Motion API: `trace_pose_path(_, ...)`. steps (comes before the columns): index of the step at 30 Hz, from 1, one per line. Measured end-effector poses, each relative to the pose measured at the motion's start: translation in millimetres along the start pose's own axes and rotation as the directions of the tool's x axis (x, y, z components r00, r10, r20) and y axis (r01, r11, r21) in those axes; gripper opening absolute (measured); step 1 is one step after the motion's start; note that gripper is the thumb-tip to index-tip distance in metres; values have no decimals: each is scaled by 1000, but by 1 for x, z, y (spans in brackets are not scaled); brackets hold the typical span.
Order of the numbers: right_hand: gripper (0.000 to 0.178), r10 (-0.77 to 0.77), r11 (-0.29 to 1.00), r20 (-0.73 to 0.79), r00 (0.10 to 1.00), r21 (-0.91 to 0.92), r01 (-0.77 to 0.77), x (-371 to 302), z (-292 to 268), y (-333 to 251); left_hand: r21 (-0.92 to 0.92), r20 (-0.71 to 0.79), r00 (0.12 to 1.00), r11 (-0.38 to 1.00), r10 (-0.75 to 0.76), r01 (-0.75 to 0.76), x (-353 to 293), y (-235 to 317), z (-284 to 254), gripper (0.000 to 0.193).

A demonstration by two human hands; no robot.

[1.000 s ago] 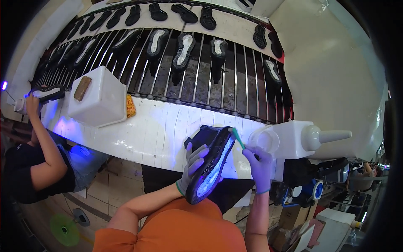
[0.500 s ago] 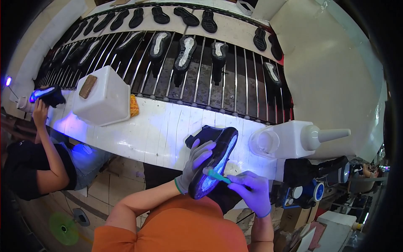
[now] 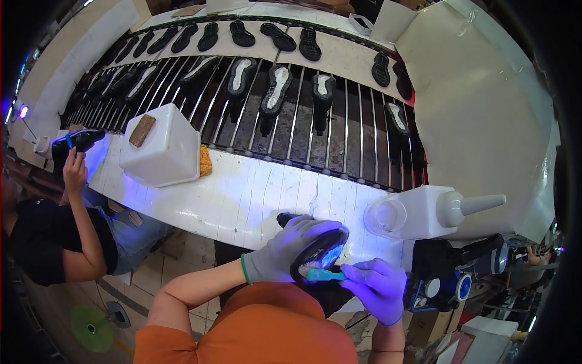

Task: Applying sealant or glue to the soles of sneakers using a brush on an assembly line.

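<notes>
My left hand [image 3: 277, 250], in a grey glove, is wrapped round a black shoe [image 3: 308, 253] and holds it tilted over the bench's near edge. The shoe's underside faces right, its middle glowing blue-white under the violet light. Gloved as well, my right hand [image 3: 377, 286] grips a small brush [image 3: 325, 275] by its green handle. Its bristles touch the lower end of the shoe's underside. The left fingers are partly hidden behind the shoe.
Beyond the white bench [image 3: 242, 203] runs a metal-rod conveyor [image 3: 297, 130] with several black shoes and a strip of black soles [image 3: 309, 44]. A white container [image 3: 160, 148] stands left, a white bottle with a cone spout [image 3: 424, 209] right. At far left a person [image 3: 57, 242] handles another shoe.
The shoe has turned in my left hand, its underside now more to the right and its length foreshortened. The brush has shifted slightly lower. At left, the co-worker's shoe has turned.
</notes>
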State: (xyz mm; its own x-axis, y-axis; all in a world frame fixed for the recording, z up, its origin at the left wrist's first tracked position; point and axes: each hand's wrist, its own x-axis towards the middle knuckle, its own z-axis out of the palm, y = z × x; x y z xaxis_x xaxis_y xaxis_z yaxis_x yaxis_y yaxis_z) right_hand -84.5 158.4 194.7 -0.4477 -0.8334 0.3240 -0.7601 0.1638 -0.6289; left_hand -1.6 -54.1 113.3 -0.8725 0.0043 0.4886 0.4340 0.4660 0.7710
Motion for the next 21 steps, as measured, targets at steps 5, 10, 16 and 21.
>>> trace_pose_path(5, 30, -33, 989, -31, 999, -144, 28, 22, -17, -2, -212, 356, 930, 962, -86, 170, 21, -6, -18, 91)
trace_pose_path(10, 29, -84, 950, -34, 996, -306, 70, 38, -31, -1, -359, 598, 792, 841, -126, 405, 40, -33, -23, 73)
trace_pose_path(16, 25, -15, 975, 109, 994, -219, 39, 32, -48, 13, -240, 640, 763, 920, -91, 311, 51, -53, -21, 45)
trace_pose_path(21, 21, 118, 973, -207, 971, -173, -155, 42, -44, 10, -298, 643, 759, 878, -105, 374, 53, -56, -14, 49)
